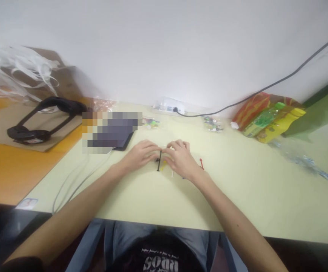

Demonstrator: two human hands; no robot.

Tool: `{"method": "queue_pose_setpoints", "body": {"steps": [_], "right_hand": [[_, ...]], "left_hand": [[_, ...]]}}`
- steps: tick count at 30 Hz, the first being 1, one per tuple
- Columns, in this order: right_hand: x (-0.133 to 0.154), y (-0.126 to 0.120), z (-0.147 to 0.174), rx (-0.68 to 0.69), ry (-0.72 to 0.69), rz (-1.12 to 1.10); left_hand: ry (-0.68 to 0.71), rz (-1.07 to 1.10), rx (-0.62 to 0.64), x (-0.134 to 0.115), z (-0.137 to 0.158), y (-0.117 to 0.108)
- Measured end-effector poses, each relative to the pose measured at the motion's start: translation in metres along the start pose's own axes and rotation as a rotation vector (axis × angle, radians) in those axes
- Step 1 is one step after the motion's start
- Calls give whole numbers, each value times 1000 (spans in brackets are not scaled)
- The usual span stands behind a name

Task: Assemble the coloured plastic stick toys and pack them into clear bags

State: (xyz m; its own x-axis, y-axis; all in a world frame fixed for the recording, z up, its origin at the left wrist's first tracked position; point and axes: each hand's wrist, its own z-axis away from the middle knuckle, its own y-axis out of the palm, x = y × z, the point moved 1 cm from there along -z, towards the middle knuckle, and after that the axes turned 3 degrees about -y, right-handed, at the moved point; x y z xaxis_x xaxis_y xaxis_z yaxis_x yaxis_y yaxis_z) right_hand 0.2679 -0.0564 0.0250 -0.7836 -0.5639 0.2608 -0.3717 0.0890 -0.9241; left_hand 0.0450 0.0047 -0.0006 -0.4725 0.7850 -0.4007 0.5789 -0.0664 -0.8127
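Hands (141,154) at black rod (159,162) | shirt (124,255): white lettering (160,263) | bottle label (262,124): seemingly illegible

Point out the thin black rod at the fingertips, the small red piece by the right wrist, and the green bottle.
Black rod (159,161): head view, middle of its shaft.
Red piece (201,163): head view, middle of its visible length.
Green bottle (263,120): head view, middle of its side.

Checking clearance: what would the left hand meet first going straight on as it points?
Probably the black stick directly in front of the left hand, then the right hand; depth and contact are unclear.
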Motion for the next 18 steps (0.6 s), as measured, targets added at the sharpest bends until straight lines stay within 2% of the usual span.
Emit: {"method": "queue_pose_setpoints", "body": {"steps": [3, 8, 14, 18], "right_hand": [[-1, 15, -10, 105, -35, -6], [-2, 23, -2, 129, 12, -33], [1, 26, -10, 95, 66, 4], [2, 35, -19, 120, 89, 59]], "left_hand": [[18, 5, 111, 2, 8, -2], [45, 46, 224, 14, 7, -1], [17, 83, 185, 27, 7, 1], [-5, 119, 96, 28, 9, -4]]}}
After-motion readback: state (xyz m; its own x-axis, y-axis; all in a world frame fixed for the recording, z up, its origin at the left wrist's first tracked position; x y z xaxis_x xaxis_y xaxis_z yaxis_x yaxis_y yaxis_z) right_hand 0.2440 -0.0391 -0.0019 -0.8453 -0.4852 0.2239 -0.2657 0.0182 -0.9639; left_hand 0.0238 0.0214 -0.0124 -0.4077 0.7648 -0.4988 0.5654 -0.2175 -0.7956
